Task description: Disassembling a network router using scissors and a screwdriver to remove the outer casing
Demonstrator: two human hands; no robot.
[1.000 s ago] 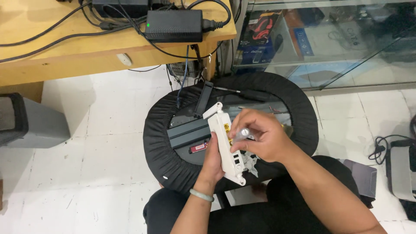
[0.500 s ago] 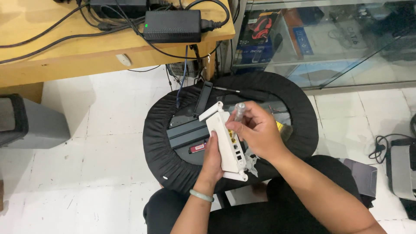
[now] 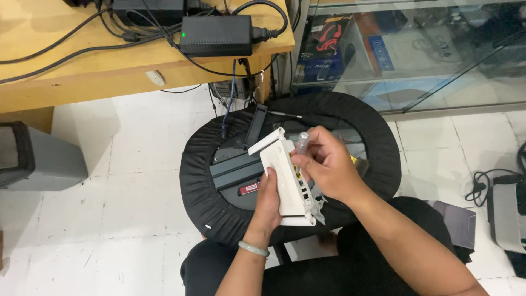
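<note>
My left hand grips a white router from below and holds it on edge, its port side with yellow sockets turned toward my right hand. My right hand is closed around a small tool with a clear ribbed handle, held against the router's port side near its upper end. A white antenna sticks out from the router's top end. Both hands hover over a round black stool, where a dark grey flat device lies.
A wooden desk with a black power adapter and several cables stands at the back left. A glass display case is at the back right, a grey bin at the left, a grey box with cable at the right.
My right hand has lifted from the router's middle toward its upper end, with the clear-handled tool now upright and visible. The router has tilted slightly in my left hand.
</note>
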